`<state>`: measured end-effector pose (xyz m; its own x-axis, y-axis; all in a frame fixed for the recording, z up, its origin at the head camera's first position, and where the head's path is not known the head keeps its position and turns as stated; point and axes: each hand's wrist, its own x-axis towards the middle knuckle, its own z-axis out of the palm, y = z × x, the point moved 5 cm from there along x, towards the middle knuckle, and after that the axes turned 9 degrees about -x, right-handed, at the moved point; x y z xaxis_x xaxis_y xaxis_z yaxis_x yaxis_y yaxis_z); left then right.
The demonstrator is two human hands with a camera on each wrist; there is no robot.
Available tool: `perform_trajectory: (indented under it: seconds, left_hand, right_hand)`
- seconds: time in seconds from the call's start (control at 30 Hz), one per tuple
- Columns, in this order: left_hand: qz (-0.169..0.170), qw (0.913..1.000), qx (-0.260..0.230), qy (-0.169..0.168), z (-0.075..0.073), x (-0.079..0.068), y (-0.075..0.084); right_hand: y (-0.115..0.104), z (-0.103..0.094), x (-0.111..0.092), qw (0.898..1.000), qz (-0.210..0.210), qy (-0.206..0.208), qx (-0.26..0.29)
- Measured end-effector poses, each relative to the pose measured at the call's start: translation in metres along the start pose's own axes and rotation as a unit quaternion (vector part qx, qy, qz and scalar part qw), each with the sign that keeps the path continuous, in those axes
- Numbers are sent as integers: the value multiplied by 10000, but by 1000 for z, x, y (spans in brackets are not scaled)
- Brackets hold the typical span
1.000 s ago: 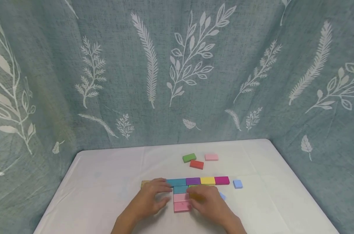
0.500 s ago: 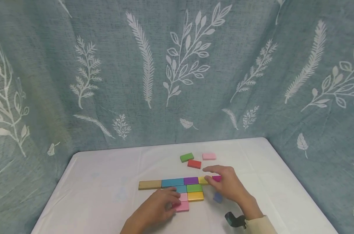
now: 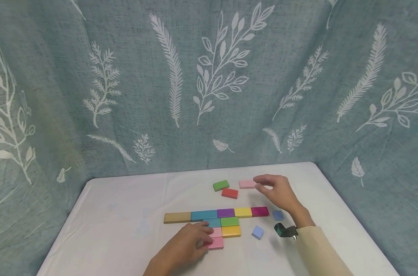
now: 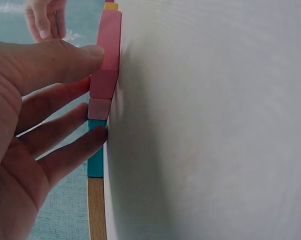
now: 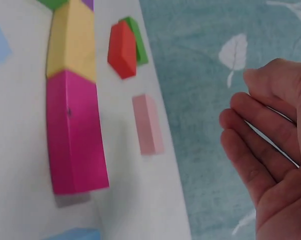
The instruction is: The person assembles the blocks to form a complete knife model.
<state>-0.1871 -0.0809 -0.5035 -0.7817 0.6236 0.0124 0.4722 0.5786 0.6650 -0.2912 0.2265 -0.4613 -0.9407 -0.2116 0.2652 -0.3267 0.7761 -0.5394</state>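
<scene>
Flat coloured blocks lie on the white table. A long row runs from a tan block (image 3: 177, 217) through blue, purple and yellow to a magenta block (image 3: 260, 211). Below it are joined a teal, a green block (image 3: 229, 221), a light pink, an orange block (image 3: 231, 231) and a darker pink block (image 3: 216, 243). My left hand (image 3: 186, 243) rests at the left ends of the pink blocks, its thumb touching the darker pink block (image 4: 109, 50) in the left wrist view. My right hand (image 3: 279, 191) holds nothing, fingertips beside a loose light pink block (image 3: 246, 184).
Behind the row lie a loose green block (image 3: 221, 186) and a red block (image 3: 229, 193). Two small blue blocks, one nearer blue block (image 3: 257, 232) and one farther blue block (image 3: 278, 215), lie at the right. A patterned teal curtain (image 3: 195, 96) encloses the table.
My right hand has left the joined blocks, passing over the row's right end to the far loose pink block. The left hand has shifted slightly nearer to me and to the right.
</scene>
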Motion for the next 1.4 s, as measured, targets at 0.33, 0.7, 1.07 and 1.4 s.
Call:
perform_trajectory:
  seconds: [0.33,0.7,1.07,1.4]
  left_hand:
    - [-94,9998,-151,9,-1,-1,0]
    - [-465,9986,-229,-40,4,-1,-1]
    - [-458,9987,-205,-4,2,-2,0]
    - [-473,9985,-285,-13,3,-1,-2]
  right_hand:
    - [21,13,25,9996,67,-114,252]
    - [42,40,32,9945,669,-607,521]
    - [46,52,36,9942,724,-696,373]
    - [49,51,33,9931,928,-559,452]
